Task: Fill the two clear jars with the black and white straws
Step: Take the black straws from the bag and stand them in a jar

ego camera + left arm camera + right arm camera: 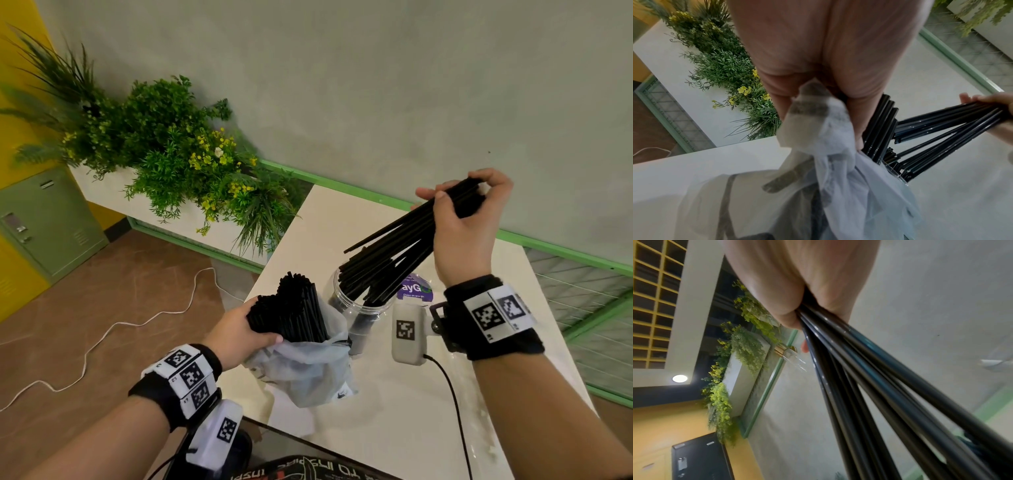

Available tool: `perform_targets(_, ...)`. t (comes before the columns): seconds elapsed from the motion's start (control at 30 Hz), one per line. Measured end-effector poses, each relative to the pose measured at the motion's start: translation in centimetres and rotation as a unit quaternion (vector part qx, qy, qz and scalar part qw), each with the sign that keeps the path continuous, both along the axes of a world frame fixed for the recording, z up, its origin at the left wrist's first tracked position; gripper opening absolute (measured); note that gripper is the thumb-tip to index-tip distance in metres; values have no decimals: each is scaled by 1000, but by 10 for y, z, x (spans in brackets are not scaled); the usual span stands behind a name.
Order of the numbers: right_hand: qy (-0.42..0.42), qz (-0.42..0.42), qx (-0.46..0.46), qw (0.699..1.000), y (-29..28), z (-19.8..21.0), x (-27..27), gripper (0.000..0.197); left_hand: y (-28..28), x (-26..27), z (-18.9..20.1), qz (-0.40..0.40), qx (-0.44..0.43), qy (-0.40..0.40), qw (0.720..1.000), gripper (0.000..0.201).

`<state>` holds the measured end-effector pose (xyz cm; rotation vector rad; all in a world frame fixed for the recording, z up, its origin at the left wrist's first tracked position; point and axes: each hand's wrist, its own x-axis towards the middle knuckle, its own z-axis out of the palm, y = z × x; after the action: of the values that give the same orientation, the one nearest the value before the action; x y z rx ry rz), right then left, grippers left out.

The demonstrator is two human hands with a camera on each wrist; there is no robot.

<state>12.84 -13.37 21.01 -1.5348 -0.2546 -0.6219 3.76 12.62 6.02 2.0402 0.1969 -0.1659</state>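
My right hand grips the upper ends of a fan of black straws, held up and tilted. Their lower ends reach into the mouth of a clear jar on the white table. The same straws fill the right wrist view, running away from my palm. My left hand holds a thick bundle of black straws upright inside a thin white plastic bag, just left of the jar. In the left wrist view the bag hangs below my palm. No white straws and no second jar show.
A purple-labelled item lies behind the jar. A planter of green foliage with yellow flowers runs along the left, a green-framed rail behind the table. A white cable lies on the brown floor. Dark printed fabric sits at the near edge.
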Motion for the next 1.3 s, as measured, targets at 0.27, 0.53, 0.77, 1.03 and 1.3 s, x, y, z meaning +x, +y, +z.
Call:
perform_targets(0.27,5,-39,16,999,-15,-17,5,36,0,-2,2,-6,3,4,1000,44)
perform_targets(0.53,8,-16,-67,998,9,-42,7,41,0,-1,3,-5,0,1,1000,45)
perform_targets(0.77,39,52,-174,983,30,-87,0,37,0,-2,5,-6,2,-2,1000,44)
perform_targets(1.03,118,66,-298,945,15,-125,11,17,-1,-2,7,-6,-9,-5,1000,45)
perform_targets(1.3,36,7,-426,904,-3,-120,22,18,-1,-1,7,-2,-4,-3,1000,43)
